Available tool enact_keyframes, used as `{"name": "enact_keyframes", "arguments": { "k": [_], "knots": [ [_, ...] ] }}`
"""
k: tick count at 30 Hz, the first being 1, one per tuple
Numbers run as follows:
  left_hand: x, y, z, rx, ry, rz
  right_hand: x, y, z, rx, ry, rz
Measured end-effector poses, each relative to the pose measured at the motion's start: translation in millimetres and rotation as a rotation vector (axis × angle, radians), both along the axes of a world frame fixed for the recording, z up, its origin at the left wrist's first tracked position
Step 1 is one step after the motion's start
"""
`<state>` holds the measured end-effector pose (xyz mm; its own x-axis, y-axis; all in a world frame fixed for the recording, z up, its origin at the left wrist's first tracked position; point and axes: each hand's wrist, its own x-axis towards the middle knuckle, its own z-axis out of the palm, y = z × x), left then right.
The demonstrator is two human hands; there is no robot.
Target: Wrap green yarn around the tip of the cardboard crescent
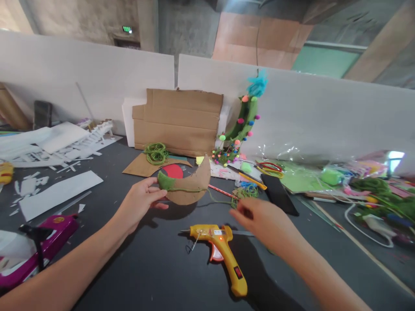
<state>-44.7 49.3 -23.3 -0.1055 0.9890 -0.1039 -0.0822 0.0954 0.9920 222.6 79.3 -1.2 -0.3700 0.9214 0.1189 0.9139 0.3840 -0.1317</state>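
My left hand [140, 199] grips a cardboard crescent [191, 183] by its left tip, which is wrapped in green yarn. A strand of green yarn [220, 199] runs from the crescent to my right hand [259, 218], whose fingers are pinched on it beside a loose yarn tangle [245, 192]. The right hand is slightly blurred. A yellow hot glue gun [222, 250] lies on the dark table just below both hands, its indicator lit.
A finished green crescent with pompoms [241, 125] leans on the white wall beside a cardboard sheet [178, 121]. A yarn coil [156, 152], black phone [279, 192], pencil, white foam scraps [58, 190] and a magenta box [48, 239] surround the work area. Craft supplies [372, 190] crowd the right.
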Motion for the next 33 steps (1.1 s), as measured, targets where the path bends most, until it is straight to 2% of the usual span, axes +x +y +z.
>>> {"name": "enact_keyframes", "arguments": {
  "k": [1, 3, 4, 6, 9, 12, 14, 18, 22, 25, 28, 33],
  "knots": [
    [-0.5, 1.4, -1.0, -0.001, 0.007, 0.013, -2.9, -10.0, -0.7, -0.122, -0.087, -0.016],
    [-0.7, 3.8, -2.8, 0.006, 0.033, 0.035, -8.0, -27.7, -4.3, -0.275, -0.122, 0.007],
    [-0.6, 4.6, -3.4, 0.012, 0.05, 0.043, -10.3, -34.3, -7.4, -0.315, -0.086, 0.035],
    [-0.4, 5.4, -4.0, 0.016, 0.079, 0.055, -14.0, -41.6, -14.7, -0.3, -0.041, 0.039],
    [-2.6, 6.8, -4.6, 0.019, 0.103, 0.077, -15.9, -40.1, -20.8, -0.43, 0.088, 0.03],
    [-7.7, 10.8, -7.5, 0.012, 0.116, 0.132, -14.1, -32.8, -13.7, -0.646, 0.328, 0.022],
    [-10.6, 13.9, -11.2, 0.005, 0.111, 0.169, -12.0, -29.1, -4.2, -0.76, 0.563, 0.009],
    [-9.8, 15.8, -16.6, -0.008, 0.056, 0.188, -8.7, -28.6, 10.7, -0.853, 1.05, -0.031],
    [0.6, 10.4, -12.9, -0.005, 0.036, 0.13, -12.6, -36.6, 12.1, -0.978, 1.358, 0.025],
    [9.6, 4.5, -8.2, -0.013, 0.016, 0.055, -19.3, -45.1, 9.0, -1.075, 1.465, 0.065],
    [15.5, -1.3, -7.0, -0.01, 0.005, -0.014, -24.0, -51.0, 6.2, -1.053, 1.425, 0.035],
    [17.3, -9.6, -11.0, -0.041, 0.026, -0.07, -22.8, -48.3, -2.4, -0.814, 1.293, -0.158]
  ]
}}
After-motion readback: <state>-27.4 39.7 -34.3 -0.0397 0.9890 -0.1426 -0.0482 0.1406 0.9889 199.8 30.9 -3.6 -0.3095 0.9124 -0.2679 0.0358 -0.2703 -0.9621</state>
